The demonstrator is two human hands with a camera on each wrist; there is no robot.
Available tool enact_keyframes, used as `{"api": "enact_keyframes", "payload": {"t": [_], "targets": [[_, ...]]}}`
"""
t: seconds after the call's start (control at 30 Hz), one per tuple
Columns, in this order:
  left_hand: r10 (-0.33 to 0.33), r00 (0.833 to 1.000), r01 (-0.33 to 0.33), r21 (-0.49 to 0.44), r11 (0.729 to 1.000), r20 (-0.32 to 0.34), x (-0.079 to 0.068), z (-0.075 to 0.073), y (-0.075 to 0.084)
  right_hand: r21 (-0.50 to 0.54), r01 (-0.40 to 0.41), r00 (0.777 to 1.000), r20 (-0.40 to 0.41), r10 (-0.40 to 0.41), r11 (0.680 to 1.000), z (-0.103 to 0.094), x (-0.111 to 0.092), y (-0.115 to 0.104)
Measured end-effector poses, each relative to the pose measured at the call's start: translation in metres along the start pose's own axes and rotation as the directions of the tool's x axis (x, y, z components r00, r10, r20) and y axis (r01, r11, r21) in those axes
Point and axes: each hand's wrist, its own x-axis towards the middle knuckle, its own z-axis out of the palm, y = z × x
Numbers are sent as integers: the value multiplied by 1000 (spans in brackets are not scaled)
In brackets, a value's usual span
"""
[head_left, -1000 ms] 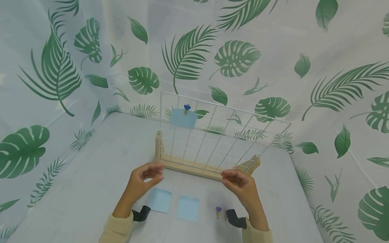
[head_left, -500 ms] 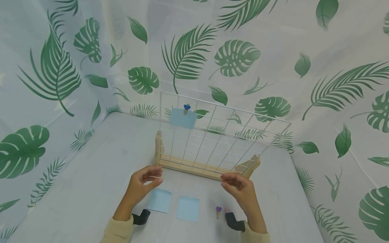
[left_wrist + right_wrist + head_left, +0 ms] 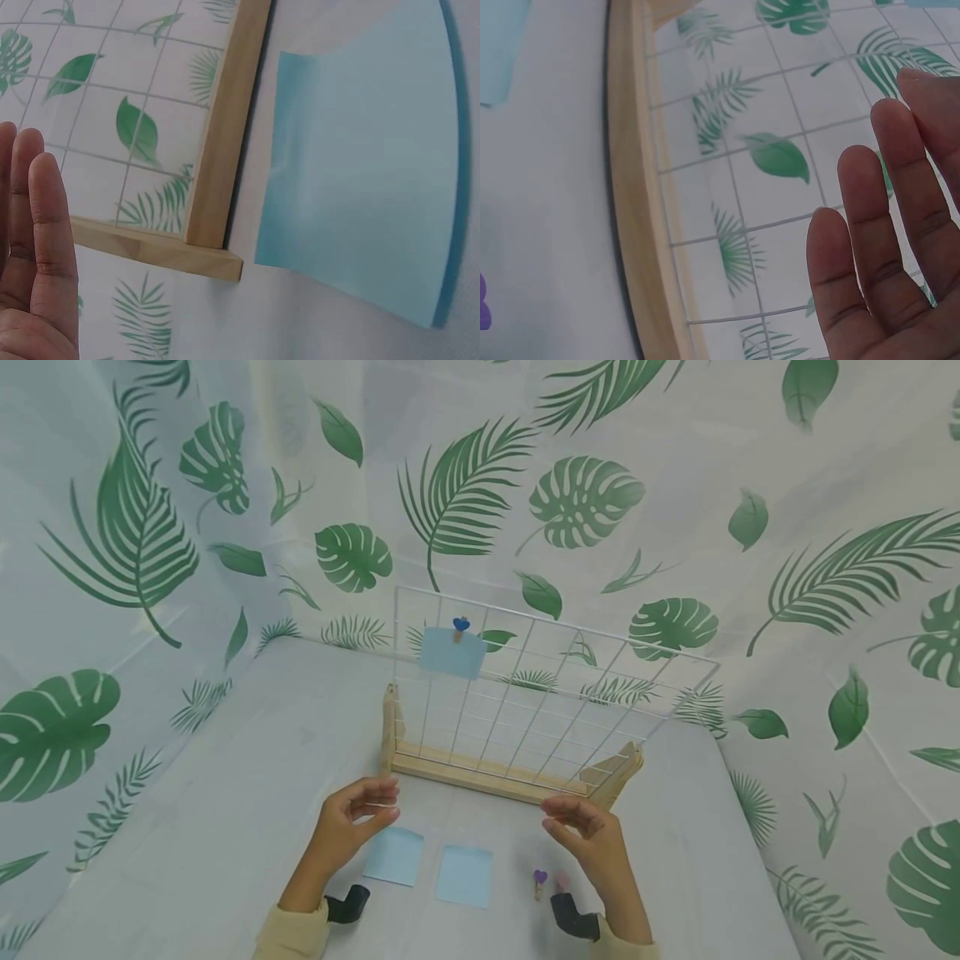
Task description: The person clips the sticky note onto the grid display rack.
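My left hand [image 3: 354,817] hovers above the left of two light blue paper notes, fingers loosely bent, holding nothing. That left note [image 3: 393,858] and the right note [image 3: 464,877] lie on the table. My right hand [image 3: 588,833], also holding nothing, hangs in front of the rack's right end. Below it lie a clothespin with a purple heart [image 3: 540,878] and a pinkish clip [image 3: 562,882], partly hidden by the wrist camera. A third blue note [image 3: 452,653] hangs on the white wire grid, pinned by a clothespin with a blue heart [image 3: 461,625].
The wire grid stands in a wooden base [image 3: 465,778] with a wooden foot [image 3: 621,770] at its right end. Behind it and to both sides hangs a white sheet [image 3: 480,410] printed with green leaves. The table [image 3: 247,793] is pale grey.
Both hands have sunk slightly toward the person. The pinkish clip shows more from behind the right wrist camera. Notes, clips and grid have stayed in place.
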Motion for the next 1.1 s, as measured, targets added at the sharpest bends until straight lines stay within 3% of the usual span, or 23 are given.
{"api": "enact_keyframes", "payload": {"t": [0.67,1.1], "targets": [[-64,998,64,-30,998,2,-13,3,-15,-9,-39,999,-15,39,999,4,-9,12],[-148,989,148,-19,989,7,-20,5,-20,24,-57,998,-11,57,998,7,-18,26]]}}
